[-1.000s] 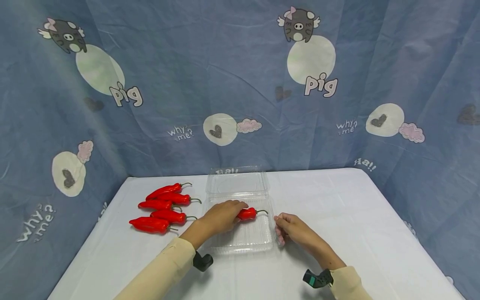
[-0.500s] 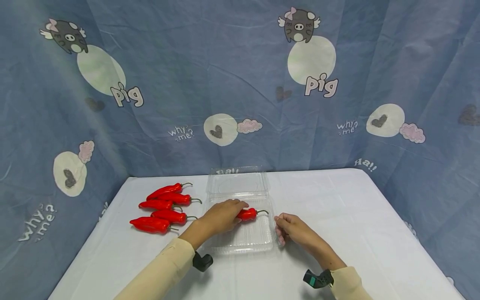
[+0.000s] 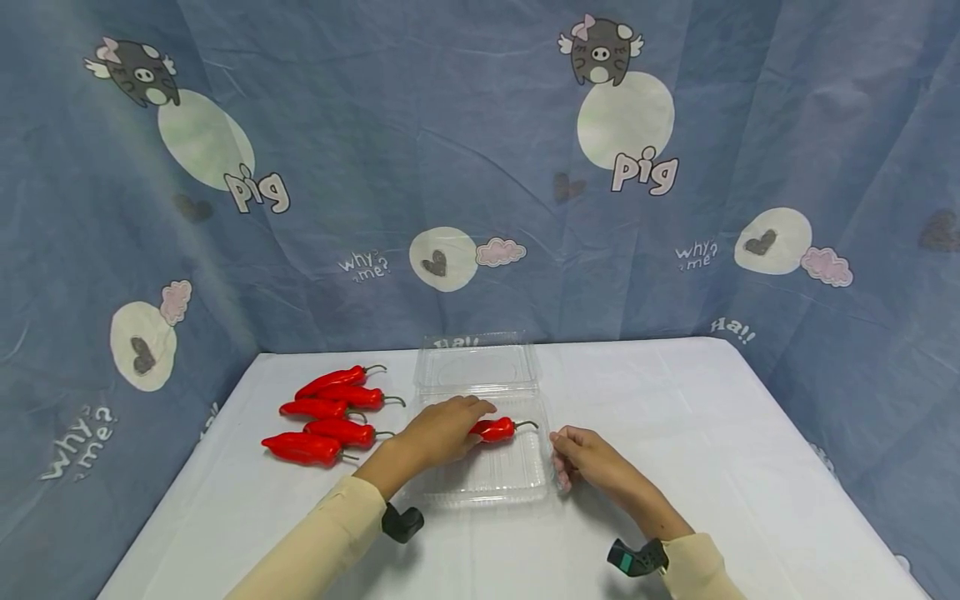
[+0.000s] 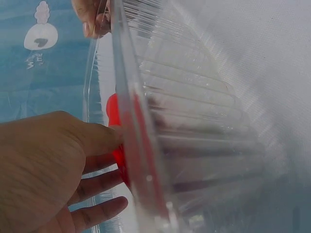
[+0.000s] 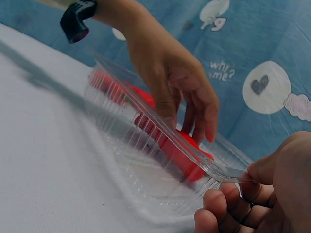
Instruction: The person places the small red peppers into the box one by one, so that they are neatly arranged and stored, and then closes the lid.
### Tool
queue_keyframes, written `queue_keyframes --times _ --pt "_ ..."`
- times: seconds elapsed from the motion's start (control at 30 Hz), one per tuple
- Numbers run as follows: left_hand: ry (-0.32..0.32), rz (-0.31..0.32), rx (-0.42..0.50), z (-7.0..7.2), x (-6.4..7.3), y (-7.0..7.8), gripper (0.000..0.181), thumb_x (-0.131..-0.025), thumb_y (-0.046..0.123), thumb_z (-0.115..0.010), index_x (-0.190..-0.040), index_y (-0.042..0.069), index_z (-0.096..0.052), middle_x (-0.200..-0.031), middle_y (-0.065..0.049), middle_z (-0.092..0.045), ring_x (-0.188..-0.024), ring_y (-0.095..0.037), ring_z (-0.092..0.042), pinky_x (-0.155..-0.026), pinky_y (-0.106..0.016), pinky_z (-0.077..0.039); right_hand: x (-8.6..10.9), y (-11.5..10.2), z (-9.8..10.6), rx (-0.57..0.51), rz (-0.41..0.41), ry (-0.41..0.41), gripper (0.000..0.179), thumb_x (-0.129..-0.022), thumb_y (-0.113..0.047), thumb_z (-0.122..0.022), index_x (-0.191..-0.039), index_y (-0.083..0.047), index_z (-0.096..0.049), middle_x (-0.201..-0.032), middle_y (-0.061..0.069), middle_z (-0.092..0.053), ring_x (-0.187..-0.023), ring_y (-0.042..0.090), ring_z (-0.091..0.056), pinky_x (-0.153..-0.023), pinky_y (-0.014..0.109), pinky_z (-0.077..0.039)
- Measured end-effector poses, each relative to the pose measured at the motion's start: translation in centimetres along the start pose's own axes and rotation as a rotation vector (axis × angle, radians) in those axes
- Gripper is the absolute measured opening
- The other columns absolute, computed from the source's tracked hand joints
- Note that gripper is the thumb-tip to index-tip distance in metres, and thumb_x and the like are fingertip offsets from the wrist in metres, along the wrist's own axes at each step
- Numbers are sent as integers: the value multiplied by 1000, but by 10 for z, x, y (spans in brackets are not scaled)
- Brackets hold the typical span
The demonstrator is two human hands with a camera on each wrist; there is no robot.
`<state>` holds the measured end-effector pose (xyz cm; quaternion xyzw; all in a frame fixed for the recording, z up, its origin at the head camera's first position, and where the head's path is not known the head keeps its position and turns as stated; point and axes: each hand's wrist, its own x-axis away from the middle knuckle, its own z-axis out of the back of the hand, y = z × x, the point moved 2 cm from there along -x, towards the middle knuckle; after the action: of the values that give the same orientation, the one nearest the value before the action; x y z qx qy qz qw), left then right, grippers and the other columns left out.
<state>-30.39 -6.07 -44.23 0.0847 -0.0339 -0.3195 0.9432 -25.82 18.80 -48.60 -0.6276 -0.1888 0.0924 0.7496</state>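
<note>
A clear plastic clamshell container lies opened out at the middle of the table, its lid laid back toward the curtain. Inside its base is a red chili pepper, lying crosswise with its stem to the right. My left hand reaches in from above and holds the pepper's left part between thumb and fingers, which hide its tip. In the left wrist view, the pepper shows beyond the thumb. My right hand pinches the container's right rim; thumb and index fingertip meet on it in the right wrist view.
Several more red chili peppers lie in a loose group on the white table, left of the container. A blue patterned curtain rises behind the table and along its sides.
The left hand has shifted very slightly, and a little more of the pepper shows past its fingers. The right hand stays on the rim.
</note>
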Motion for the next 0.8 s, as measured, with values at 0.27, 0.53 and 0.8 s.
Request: queue_keyframes --times 0.27,0.53,0.8 --pt "5 -1 6 4 3 0 51 -91 18 -76 -139 17 -59 -131 -4 -64 -121 -23 -60 -98 -47 -53 0 0 -1 6 -2 1 29 -109 -23 -45 -89 -2 -50 -75 3 -53 -61 15 -53 -57 29 -48" --pt "29 -7 17 11 9 -1 52 -91 17 -75 -140 17 -57 -133 -3 -63 -123 -22 -59 -99 -46 -53 -1 1 0 1 -1 -4 30 -109 -24 -45 -90 -2 -50 -75 3 -53 -60 15 -53 -57 29 -49" --pt "58 1 31 16 17 -4 53 -90 15 -75 -140 18 -57 -131 -2 -64 -122 -21 -59 -98 -45 -53 0 0 0 3 -2 -8 30 -109 -24 -45 -90 -2 -50 -76 3 -53 -61 15 -53 -58 29 -49"
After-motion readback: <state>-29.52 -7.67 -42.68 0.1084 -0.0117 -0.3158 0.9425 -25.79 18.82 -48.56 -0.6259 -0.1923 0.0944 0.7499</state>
